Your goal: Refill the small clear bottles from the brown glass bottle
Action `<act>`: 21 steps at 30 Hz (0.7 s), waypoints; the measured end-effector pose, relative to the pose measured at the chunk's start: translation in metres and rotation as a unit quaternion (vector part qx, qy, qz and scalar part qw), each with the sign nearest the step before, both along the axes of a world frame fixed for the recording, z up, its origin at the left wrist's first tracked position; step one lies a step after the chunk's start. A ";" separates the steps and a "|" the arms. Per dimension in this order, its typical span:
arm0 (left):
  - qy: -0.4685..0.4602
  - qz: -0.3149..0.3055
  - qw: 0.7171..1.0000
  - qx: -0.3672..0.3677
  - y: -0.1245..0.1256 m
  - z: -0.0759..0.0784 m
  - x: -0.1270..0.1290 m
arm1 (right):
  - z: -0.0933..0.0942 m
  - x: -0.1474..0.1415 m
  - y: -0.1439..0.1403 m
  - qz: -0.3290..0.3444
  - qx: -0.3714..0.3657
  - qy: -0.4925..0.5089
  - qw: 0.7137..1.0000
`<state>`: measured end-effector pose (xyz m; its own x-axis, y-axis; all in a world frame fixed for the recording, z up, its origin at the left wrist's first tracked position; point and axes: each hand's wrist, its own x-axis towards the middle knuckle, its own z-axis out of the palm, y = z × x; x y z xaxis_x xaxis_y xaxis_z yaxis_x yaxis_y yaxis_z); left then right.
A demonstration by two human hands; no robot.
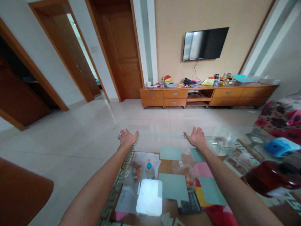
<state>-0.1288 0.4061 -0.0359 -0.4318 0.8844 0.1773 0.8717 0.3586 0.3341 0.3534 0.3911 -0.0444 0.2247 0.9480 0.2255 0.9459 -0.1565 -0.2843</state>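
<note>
While both hands point(127, 138) point(197, 138) outspread, colourful pieces point(136, 171) inside clear packaging point(129, 178).

2 bare forearms point(97, 182) taper toward bare left hand point(128, 138) and right hand point(197, 138).

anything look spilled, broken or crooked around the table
Nothing looks clearly spilled or broken. The dark red jar at the right seems to lean, but the television and door slant too, so it may just be the wide view.
</note>
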 end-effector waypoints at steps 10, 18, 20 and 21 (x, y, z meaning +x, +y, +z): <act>-0.011 0.156 0.988 0.017 0.088 -0.007 -0.080 | -0.018 -0.032 0.084 -0.081 -0.009 -0.001 0.997; 0.039 -0.151 0.985 -0.073 0.086 0.005 -0.072 | -0.006 -0.030 0.076 0.077 -0.058 -0.039 0.995; 0.045 -0.237 0.968 -0.072 0.067 0.009 -0.046 | 0.001 -0.038 0.065 0.153 -0.063 -0.055 0.985; 0.047 -0.281 0.956 -0.071 0.055 0.011 -0.030 | 0.004 -0.045 0.057 0.184 -0.064 -0.061 0.979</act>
<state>-0.1590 0.4612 -0.0249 0.1296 0.9901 0.0538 0.9639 -0.1385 0.2272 0.3081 0.4486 -0.0401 -0.1579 0.9820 0.1037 0.9707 0.1736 -0.1659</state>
